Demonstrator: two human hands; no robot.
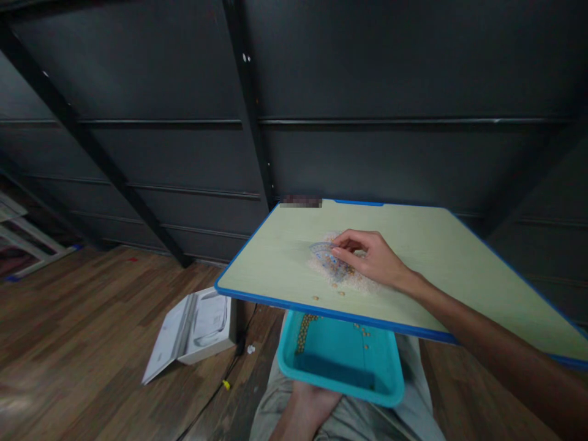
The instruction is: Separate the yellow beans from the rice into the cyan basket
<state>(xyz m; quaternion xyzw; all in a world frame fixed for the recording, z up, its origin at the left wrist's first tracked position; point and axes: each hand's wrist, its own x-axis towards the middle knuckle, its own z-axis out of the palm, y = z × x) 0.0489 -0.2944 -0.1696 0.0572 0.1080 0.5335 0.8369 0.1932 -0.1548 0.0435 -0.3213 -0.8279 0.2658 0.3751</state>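
Note:
My right hand point(367, 254) reaches in over the table, its thumb and fingers pinched on a clear protractor point(326, 256) with blue markings. The protractor lies tilted over a heap of white rice grains point(362, 283) mixed with yellowish beans. A few loose beans point(340, 293) lie nearer the table's front edge. Below that edge, my left hand point(315, 401) supports a turquoise tray point(340, 387) from underneath; its fingers are hidden by the tray. Inside the tray, beans point(303, 334) gather along the left side, and several more are scattered towards the right.
The pale table point(413, 229) has a blue rim. A dark panelled wall point(174, 153) stands behind it. On the wooden floor point(92, 324) at left lie an opened white box point(209, 324) and a black cable point(214, 392). My legs point(271, 398) are under the tray.

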